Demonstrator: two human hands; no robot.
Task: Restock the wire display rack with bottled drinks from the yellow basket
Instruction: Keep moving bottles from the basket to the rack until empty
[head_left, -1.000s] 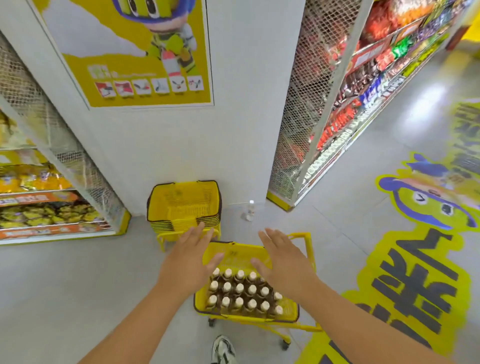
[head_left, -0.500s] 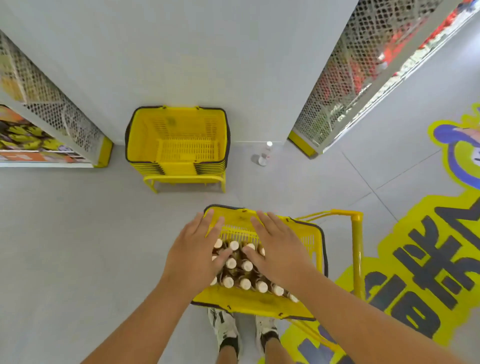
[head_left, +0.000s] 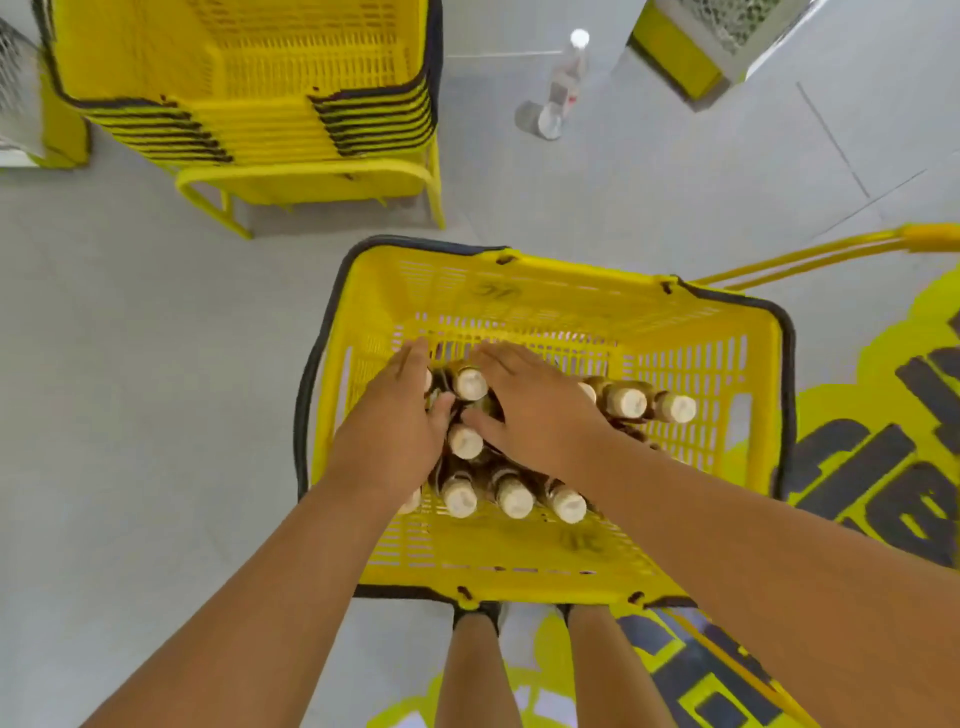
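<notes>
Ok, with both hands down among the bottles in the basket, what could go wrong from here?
1. The bottles stand packed close; the left hand and right hand reach into the same cluster, so lifting some may tip neighbours.
2. The basket appears to sit on a wheeled cart; leaning on it could roll it away.
3. A clear bottle stands loose on the floor ahead, easy to kick.
</notes>
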